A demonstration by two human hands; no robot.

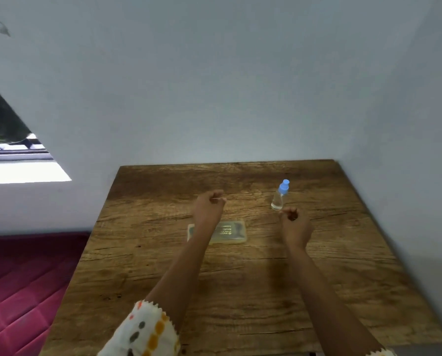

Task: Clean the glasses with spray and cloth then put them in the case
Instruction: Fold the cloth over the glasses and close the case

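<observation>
My left hand (209,205) is raised over the table with its fingers closed on a thin pale rod, which looks like an arm of the glasses (216,199). The rest of the glasses is too faint to make out. My right hand (295,224) is held up at about the same height, fingertips pinched together, and I cannot see anything in it. A small clear spray bottle (279,199) with a blue cap stands just beyond my right hand. A translucent case (231,232) lies flat on the table below my left wrist, partly hidden by my forearm. No cloth is visible.
The wooden table (240,291) stands in a corner, with pale walls behind it and to its right. A dark red quilted mattress (22,278) lies to the left, below the table's edge. A window opening (6,140) is at the far left.
</observation>
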